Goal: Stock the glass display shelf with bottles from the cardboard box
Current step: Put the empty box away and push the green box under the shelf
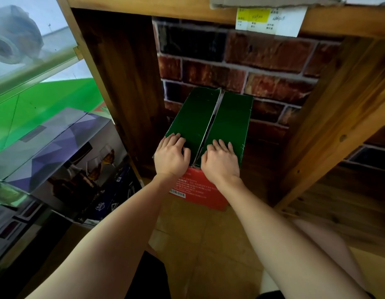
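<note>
Head view: left hand (171, 155) and right hand (220, 159) flat, fingers relaxed, pressing closed flaps of cardboard box (211, 126).

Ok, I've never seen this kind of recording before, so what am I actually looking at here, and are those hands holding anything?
This is one picture from a camera worn on a person's head, looking forward and down. No robot: just two bare arms. The left hand and right hand rest with curled fingers on the closed green flaps of a cardboard box with a red front, standing on the tiled floor in a wooden shelf unit. No bottle shows yet. A glass shelf sits at left.
</note>
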